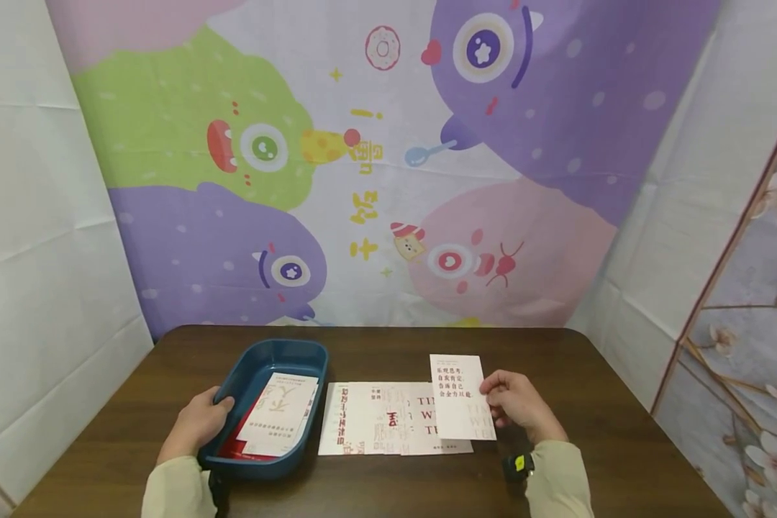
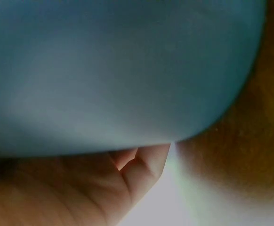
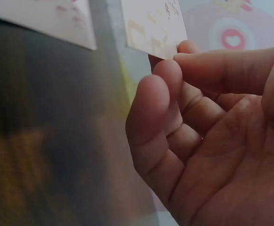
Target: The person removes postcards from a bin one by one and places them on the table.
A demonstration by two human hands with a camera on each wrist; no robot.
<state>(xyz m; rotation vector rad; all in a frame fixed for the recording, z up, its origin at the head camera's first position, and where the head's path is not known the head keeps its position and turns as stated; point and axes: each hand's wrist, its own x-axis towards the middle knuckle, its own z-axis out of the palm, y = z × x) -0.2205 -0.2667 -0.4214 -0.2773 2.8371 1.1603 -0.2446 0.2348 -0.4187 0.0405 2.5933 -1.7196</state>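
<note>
My left hand grips the left side of a deep blue plastic tray, thumb over its rim. From the left wrist view, the tray's smooth outer wall fills most of the frame, with fingers beneath it. At the right, my right hand pinches the edge of a white printed card between thumb and fingers; the right wrist view also shows this card at the fingertips. It overlaps the right end of a row of overlapping cards lying on the table.
Several white cards and a red piece lie inside the tray. The dark wooden table ends at a cartoon-printed backdrop. White cloth hangs on the left, and a flowered panel stands on the right.
</note>
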